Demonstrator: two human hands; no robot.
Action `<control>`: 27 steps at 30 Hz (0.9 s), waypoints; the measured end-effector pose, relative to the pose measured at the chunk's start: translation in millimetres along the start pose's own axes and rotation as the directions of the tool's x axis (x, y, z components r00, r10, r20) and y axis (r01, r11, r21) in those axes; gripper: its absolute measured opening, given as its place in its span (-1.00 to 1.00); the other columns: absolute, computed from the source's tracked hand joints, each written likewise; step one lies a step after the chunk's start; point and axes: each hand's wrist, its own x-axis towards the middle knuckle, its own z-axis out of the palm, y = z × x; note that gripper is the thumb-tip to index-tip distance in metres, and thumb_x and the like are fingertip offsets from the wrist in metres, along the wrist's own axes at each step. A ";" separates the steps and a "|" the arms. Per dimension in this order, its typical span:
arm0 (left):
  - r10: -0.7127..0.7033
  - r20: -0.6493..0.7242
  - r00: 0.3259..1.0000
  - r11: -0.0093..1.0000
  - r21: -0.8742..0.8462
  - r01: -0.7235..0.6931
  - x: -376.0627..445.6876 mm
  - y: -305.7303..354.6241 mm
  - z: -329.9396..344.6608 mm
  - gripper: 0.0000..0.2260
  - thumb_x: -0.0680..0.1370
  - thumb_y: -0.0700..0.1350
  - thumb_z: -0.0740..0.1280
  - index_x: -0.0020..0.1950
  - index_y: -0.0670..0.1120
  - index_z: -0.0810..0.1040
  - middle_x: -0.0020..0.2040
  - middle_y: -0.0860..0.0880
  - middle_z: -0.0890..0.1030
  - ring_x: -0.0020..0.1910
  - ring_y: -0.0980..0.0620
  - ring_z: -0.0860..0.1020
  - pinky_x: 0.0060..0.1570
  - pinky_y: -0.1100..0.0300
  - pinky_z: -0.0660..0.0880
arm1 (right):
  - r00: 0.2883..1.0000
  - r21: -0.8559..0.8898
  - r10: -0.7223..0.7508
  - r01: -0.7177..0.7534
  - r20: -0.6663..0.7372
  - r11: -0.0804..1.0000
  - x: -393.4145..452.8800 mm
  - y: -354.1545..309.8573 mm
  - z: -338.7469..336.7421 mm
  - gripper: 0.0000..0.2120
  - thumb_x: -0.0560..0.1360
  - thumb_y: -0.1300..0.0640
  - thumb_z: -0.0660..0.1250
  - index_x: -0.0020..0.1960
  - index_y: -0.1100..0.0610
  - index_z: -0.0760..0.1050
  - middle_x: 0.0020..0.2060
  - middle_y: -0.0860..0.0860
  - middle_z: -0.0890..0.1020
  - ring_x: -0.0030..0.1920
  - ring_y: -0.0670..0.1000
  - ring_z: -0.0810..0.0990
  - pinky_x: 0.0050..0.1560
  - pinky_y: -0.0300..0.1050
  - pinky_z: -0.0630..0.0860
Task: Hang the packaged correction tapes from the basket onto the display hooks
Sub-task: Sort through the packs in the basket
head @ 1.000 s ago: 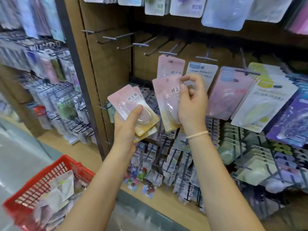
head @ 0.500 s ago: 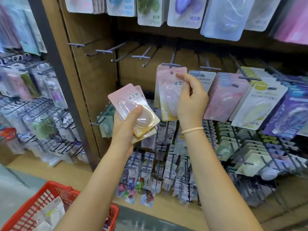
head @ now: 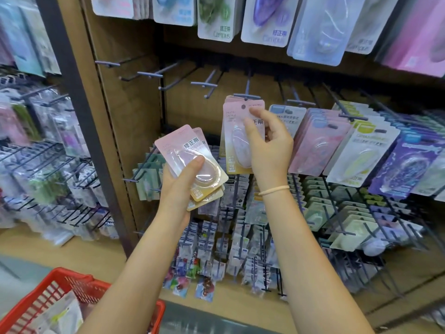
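Pink packs: left hand (head: pixel 178 186) grips two, possibly three, fanned. Right hand (head: pixel 267 145) pinches one pack (head: pixel 237 131) at the hook (head: pixel 246 95), over others already hanging. One red basket (head: pixel 72 285) sits lower left.

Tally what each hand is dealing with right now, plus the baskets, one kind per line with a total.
Pink-and-yellow correction tape packs fanned in the left hand: 3
Pink-and-yellow correction tape pack at the hook, touched by the right hand: 1
Red plastic basket: 1
Total: 5
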 end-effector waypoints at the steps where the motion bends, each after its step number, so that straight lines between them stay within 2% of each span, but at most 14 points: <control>1: 0.004 0.004 1.000 1.000 0.000 -0.004 -1.6 0.3 -0.2 -0.32 0.38 0.07 0.56 0.46 0.03 0.43 0.28 -0.20 0.63 0.19 -0.27 0.65 0.15 -0.41 0.56 | 1.000 0.003 0.012 -0.012 0.007 1.000 -0.1 -0.6 0.1 -0.79 0.53 0.16 0.45 0.16 0.07 0.63 0.09 -0.09 0.67 0.19 -0.12 0.59 0.27 -0.11 0.52; 5: 0.010 0.025 1.000 1.000 -0.005 -0.010 -7.3 1.3 -1.0 -0.26 0.33 0.12 0.59 0.47 0.04 0.42 0.30 -0.25 0.61 0.21 -0.36 0.63 0.14 -0.45 0.54 | 0.999 0.006 0.044 -0.044 0.017 0.999 2.4 -2.3 0.8 -0.74 0.49 0.13 0.51 0.17 0.06 0.62 0.08 -0.13 0.65 0.19 -0.13 0.58 0.27 -0.19 0.50; 11: -0.003 0.028 1.000 1.000 -0.008 0.004 -13.1 4.9 -1.4 -0.17 0.29 0.16 0.63 0.49 0.05 0.40 0.31 -0.27 0.60 0.20 -0.40 0.62 0.14 -0.44 0.55 | 0.993 -0.047 0.099 -0.096 0.068 0.994 6.3 2.0 4.4 -0.62 0.48 0.16 0.51 0.27 0.10 0.59 0.18 -0.07 0.60 0.23 -0.13 0.51 0.35 -0.12 0.45; 16: -0.001 0.035 0.999 1.000 0.028 0.000 -19.0 7.2 -1.7 -0.19 0.27 0.14 0.63 0.46 0.04 0.43 0.29 -0.23 0.62 0.20 -0.37 0.63 0.15 -0.45 0.53 | 0.933 -0.171 0.198 -0.152 0.299 0.974 -3.7 -5.5 -5.2 -0.42 0.52 0.04 0.46 0.49 -0.09 0.35 0.27 -0.08 0.33 0.29 -0.14 0.31 0.26 -0.29 0.26; 18: 0.000 0.048 0.999 0.999 0.036 -0.002 -21.8 6.6 -5.1 -0.18 0.26 0.14 0.63 0.46 0.03 0.44 0.28 -0.21 0.63 0.21 -0.35 0.63 0.15 -0.45 0.54 | 0.943 -0.222 0.164 -0.101 0.288 0.970 -22.8 -5.2 -16.9 -0.48 0.55 0.01 0.42 0.47 -0.07 0.38 0.26 -0.03 0.33 0.24 -0.12 0.36 0.23 -0.36 0.30; 20: 0.012 0.060 0.998 0.998 0.055 -0.015 -24.0 4.9 -8.2 -0.17 0.24 0.15 0.61 0.46 0.02 0.45 0.27 -0.16 0.65 0.20 -0.25 0.65 0.14 -0.29 0.60 | 0.975 -0.244 0.066 -0.013 0.212 0.970 -45.1 -7.1 -27.2 -0.64 0.57 0.05 0.41 0.35 0.01 0.53 0.18 -0.02 0.39 0.16 -0.08 0.44 0.25 -0.29 0.40; 21: 0.026 0.068 0.997 0.997 0.069 -0.030 -24.6 4.0 -8.9 -0.17 0.24 0.16 0.60 0.46 0.01 0.45 0.26 -0.13 0.67 0.20 -0.18 0.66 0.13 -0.17 0.63 | 0.975 -0.235 0.038 0.015 0.220 0.972 -54.3 -8.0 -30.0 -0.73 0.56 0.06 0.42 0.26 0.03 0.59 0.13 0.00 0.45 0.11 -0.09 0.49 0.20 -0.22 0.46; 23: 0.042 0.096 0.995 0.992 0.114 -0.053 -25.4 2.8 -8.2 -0.17 0.26 0.21 0.59 0.47 -0.02 0.46 0.25 -0.10 0.68 0.21 -0.14 0.66 0.16 -0.10 0.62 | 0.922 -0.160 0.107 -0.049 0.373 0.986 -67.4 -12.3 -32.1 -0.82 0.53 0.05 0.46 0.13 0.02 0.62 -0.03 0.03 0.59 -0.06 -0.16 0.55 -0.01 -0.27 0.50; 25: 0.047 0.121 0.992 0.985 0.159 -0.066 -26.0 3.1 -5.8 -0.11 0.25 0.34 0.60 0.47 -0.01 0.46 0.25 -0.11 0.68 0.22 -0.15 0.66 0.24 -0.18 0.58 | 0.805 -0.088 0.240 -0.230 0.543 0.969 -74.2 -15.0 -30.2 -0.78 0.47 0.04 0.52 0.08 0.00 0.60 -0.11 -0.02 0.67 -0.16 -0.18 0.60 -0.14 -0.31 0.52; 27: 0.036 0.125 0.992 0.982 0.180 -0.058 -27.8 3.5 -6.0 -0.06 0.22 0.44 0.56 0.47 0.02 0.46 0.26 -0.09 0.67 0.22 -0.13 0.66 0.27 -0.23 0.55 | 0.757 -0.066 0.294 -0.316 0.584 0.946 -77.1 -13.1 -26.9 -0.75 0.45 0.07 0.55 0.08 0.04 0.58 -0.10 -0.04 0.70 -0.15 -0.11 0.67 -0.21 -0.25 0.56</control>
